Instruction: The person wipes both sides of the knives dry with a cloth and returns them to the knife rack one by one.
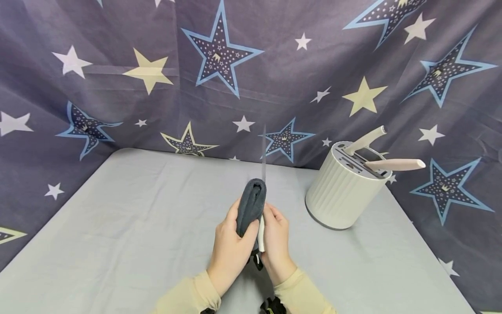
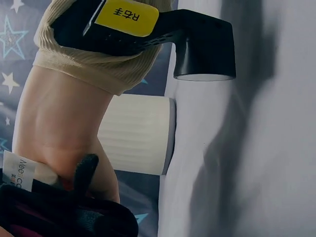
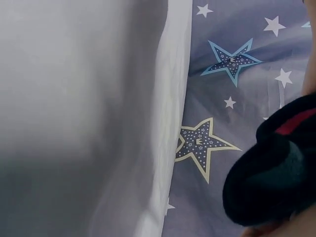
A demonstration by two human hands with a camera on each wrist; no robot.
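Observation:
In the head view a folded dark grey cloth (image 1: pixel 249 209) stands upright in my left hand (image 1: pixel 229 246), its thumb across the near side. Close on the right, my right hand (image 1: pixel 277 240) grips the pale handle of a knife (image 1: pixel 261 235). The thin blade points up past the cloth, looking faint against the curtain. Handle and cloth lie side by side, seemingly touching. The left wrist view catches the dark cloth (image 2: pixel 69 215) at its lower left, the handle being mostly hidden. At the right of the right wrist view the cloth (image 3: pixel 269 180) bulges into sight.
A cream ribbed knife block (image 1: pixel 345 192) stands on the right of the grey-white covered table (image 1: pixel 117 231), with two pale handles (image 1: pixel 394 164) sticking out of its top. A star-patterned curtain (image 1: pixel 243 113) hangs behind the table and along its sides.

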